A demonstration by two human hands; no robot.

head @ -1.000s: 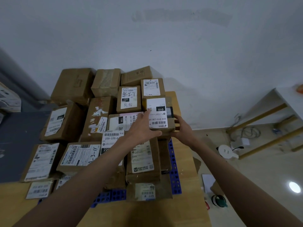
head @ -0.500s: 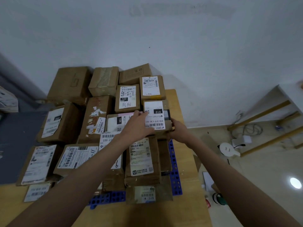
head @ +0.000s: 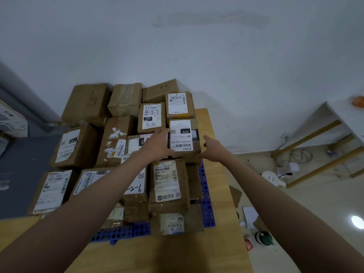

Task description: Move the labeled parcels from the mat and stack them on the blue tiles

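Both hands are on the 010 parcel [head: 184,135], which sits on top of the pile at its right edge, just in front of another labeled parcel [head: 178,104]. The left hand [head: 157,145] lies against its left side, fingers laid along the box; the right hand [head: 211,149] is at its right side. Whether the right fingers curl round the far edge or only press flat is hard to tell from this angle, but between them the hands hold the box.

The step looks like seating this parcel on the stack. The blue tiles [head: 205,196] show only as a strip along the right and front of the pile, so the parcel rests on other boxes, not on the tiles themselves.

To do it well, square the parcel with the box behind it and nudge it left, off the overhanging edge, so its weight lies over the parcel below [head: 167,182]. Test with light downward pressure that it does not rock, then let go with one hand at a time.
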